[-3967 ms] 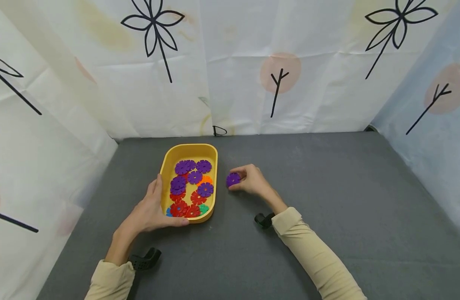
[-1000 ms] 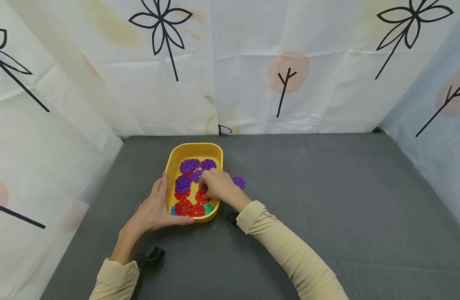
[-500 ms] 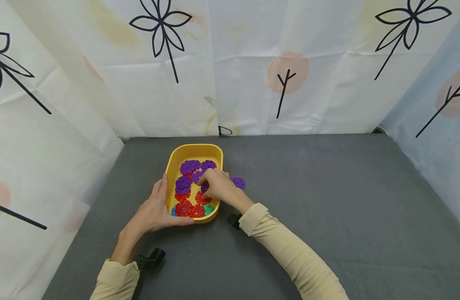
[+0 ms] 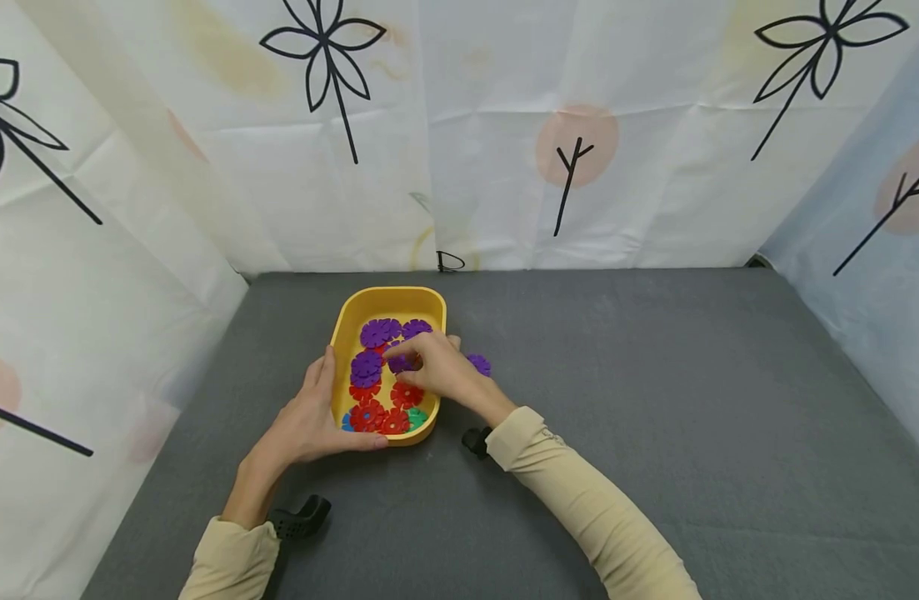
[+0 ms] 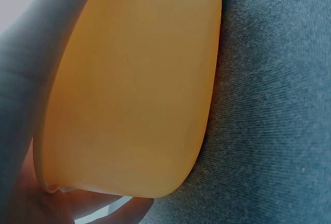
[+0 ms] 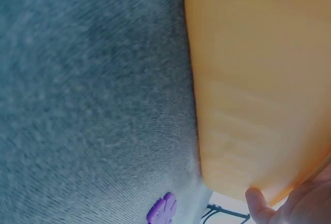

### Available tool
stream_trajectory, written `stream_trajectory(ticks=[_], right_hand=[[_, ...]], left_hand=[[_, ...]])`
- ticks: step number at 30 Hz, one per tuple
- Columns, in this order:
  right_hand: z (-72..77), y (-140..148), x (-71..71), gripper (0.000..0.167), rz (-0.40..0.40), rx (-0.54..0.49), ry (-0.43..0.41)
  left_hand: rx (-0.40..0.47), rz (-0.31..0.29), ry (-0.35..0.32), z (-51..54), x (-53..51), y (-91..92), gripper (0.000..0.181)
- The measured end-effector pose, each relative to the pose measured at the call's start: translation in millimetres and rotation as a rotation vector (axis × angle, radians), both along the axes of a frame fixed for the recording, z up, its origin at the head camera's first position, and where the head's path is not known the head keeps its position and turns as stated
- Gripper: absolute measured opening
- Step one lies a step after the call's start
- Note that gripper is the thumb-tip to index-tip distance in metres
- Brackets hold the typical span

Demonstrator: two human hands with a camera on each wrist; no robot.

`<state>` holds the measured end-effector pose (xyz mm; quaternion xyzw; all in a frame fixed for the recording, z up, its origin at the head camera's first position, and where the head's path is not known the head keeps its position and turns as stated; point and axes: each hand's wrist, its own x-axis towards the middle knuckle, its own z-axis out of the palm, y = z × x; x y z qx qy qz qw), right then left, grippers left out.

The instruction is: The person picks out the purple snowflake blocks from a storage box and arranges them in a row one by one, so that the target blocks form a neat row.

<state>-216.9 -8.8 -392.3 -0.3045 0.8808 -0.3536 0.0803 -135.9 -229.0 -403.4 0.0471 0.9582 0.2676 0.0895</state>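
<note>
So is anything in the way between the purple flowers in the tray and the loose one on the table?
Yes: the yellow tray's side wall stands between them; the right hand reaches over it.

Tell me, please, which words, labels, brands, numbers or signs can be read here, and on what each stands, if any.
No word, label, brand or number can be read for certain.
"D"-like black outline on the backdrop, near its lower edge: letter or decoration, I cannot tell.
Faint mark on the right sleeve: too small to read.
</note>
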Motion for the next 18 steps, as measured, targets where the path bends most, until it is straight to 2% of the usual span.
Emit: stream_trajectory(ticks=[7, 13, 18], right_hand=[[-2.9, 3.2, 0.0, 0.021, -0.007, -0.045, 0.023], [0.1, 6.6, 1.5, 0.038, -0.075, -0.112, -0.035], [6.8, 13.7, 3.5, 0.04, -0.111, -0.248, -0.033]], left_hand=[[-0.005, 0.007, -0.001, 0.3, -0.3, 1.2, 0.153], [0.0, 0.009, -0.001, 0.2, -0.7, 1.6, 0.153], [-0.004, 0.021, -0.017, 0.9, -0.3, 2.0, 0.154]])
